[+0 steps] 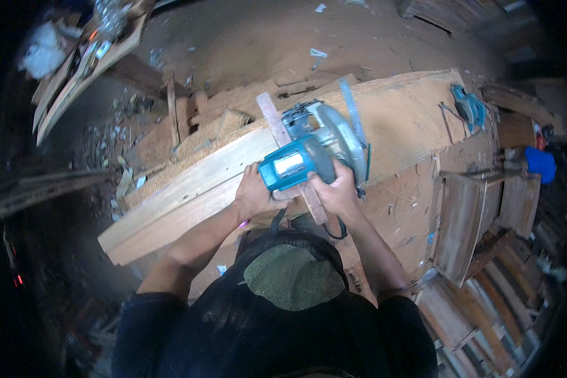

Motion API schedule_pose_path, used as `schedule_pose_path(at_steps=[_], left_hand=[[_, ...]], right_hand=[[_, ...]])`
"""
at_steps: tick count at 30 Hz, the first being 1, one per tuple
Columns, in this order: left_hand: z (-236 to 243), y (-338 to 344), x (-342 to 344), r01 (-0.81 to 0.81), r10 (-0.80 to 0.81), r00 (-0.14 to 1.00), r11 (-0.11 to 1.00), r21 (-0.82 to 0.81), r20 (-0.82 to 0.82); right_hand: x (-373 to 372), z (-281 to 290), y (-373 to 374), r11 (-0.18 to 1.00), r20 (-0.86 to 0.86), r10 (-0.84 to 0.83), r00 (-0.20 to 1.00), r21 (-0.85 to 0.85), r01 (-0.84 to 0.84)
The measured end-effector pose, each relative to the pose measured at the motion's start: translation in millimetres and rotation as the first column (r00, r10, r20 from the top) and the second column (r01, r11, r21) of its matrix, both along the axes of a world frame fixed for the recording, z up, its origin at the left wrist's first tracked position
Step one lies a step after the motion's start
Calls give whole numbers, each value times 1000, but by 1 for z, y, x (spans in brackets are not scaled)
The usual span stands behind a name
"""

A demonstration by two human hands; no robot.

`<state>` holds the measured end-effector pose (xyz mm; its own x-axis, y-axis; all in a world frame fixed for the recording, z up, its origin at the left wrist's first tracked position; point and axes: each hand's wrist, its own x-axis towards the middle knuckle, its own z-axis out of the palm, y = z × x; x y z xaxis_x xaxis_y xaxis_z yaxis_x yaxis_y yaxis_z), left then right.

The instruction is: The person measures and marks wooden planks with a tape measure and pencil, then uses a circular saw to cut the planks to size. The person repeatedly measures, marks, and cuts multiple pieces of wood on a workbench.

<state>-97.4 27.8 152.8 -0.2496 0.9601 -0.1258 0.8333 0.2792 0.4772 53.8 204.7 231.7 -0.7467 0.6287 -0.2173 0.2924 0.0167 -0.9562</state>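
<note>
A teal and grey circular saw stands across a pale wooden plank. My right hand is wrapped round the saw's dark rear handle. My left hand lies on the plank by the motor end, its thumb and fingers apart; some fingertips are hidden behind the motor. A narrow pinkish wooden strip crosses the plank under the motor, close to my left thumb. On the blade side, a blue-grey strip pokes out beyond the saw. The black cord loops down near my body.
A wide board covered with sawdust extends to the right, bearing a teal power tool. Offcuts lie along the far side. A cluttered wooden surface is at upper left. Wooden frames and a blue object stand at right.
</note>
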Motion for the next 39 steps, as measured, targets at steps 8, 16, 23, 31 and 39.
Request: schedule_pose_path(at_steps=[8,16,23,31,39], left_hand=[[5,9,8,27,-29,999,997,74,24],[7,10,7,24,-21,999,994,103,-34],[0,6,16,-54,44,990,996,-73,-134],[-2,9,26,-85,86,991,996,22,-99],[-4,23,41,-61,51,979,997,-46,-199]], right_hand=[[-5,0,7,995,64,25,998,96,-32],[14,19,20,972,-30,-52,998,227,58],[111,55,133,978,316,-198,928,129,165],[104,-58,312,693,754,-295,587,592,-412],[93,-242,276,448,849,-329,413,525,-723]])
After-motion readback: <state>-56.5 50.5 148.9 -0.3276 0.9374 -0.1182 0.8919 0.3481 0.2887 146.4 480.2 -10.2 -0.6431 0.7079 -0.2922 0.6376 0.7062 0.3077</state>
